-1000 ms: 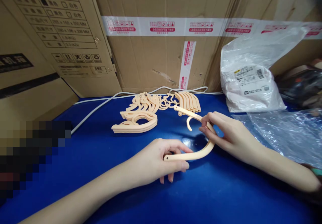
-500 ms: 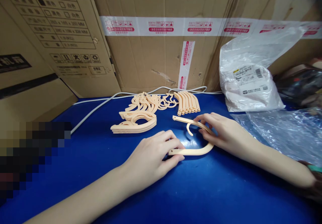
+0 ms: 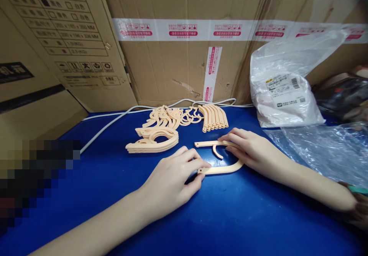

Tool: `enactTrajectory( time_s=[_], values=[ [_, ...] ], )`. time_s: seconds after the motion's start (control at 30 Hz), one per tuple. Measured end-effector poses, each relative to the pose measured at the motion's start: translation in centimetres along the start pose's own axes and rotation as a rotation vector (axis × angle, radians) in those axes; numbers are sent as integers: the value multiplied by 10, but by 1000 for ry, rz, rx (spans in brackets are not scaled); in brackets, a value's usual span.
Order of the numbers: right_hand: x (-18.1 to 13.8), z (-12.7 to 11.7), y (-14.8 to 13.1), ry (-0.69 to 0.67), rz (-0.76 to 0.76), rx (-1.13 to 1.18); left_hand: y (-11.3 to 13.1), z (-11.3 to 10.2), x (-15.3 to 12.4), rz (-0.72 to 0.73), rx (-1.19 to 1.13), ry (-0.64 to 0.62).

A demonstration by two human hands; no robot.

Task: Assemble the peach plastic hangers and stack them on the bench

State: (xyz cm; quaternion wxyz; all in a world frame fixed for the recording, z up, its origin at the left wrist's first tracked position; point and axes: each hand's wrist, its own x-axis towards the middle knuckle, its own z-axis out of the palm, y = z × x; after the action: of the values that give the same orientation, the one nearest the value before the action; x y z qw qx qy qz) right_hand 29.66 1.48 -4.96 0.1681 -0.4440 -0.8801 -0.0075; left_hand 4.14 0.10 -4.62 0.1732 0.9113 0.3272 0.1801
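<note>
A peach plastic folding hanger (image 3: 222, 169) lies on the blue table (image 3: 115, 179), its two arms folded close with the hook between them. My left hand (image 3: 172, 179) pinches the tip of the near arm with thumb and forefinger. My right hand (image 3: 247, 150) rests over the hanger's bend, fingers curled on the far arm. Behind it lie a stack of folded hangers (image 3: 153, 139) and a row of hanger parts (image 3: 214, 117).
Cardboard boxes (image 3: 184, 45) wall the back and left. A white cable (image 3: 115, 119) runs along the table's rear. A labelled white plastic bag (image 3: 283, 91) and clear plastic sheeting (image 3: 324, 148) lie at the right.
The hanger has come down from the air onto the table and its two arms have folded closer together. Both hands moved down and inward with it.
</note>
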Motion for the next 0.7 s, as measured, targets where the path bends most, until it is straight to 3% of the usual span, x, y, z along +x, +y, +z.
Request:
enactTrajectory(
  time_s=[0.7],
  values=[
    [1, 2, 4, -55, 51, 33, -2, 1, 0, -16, 60, 2]
  ],
)
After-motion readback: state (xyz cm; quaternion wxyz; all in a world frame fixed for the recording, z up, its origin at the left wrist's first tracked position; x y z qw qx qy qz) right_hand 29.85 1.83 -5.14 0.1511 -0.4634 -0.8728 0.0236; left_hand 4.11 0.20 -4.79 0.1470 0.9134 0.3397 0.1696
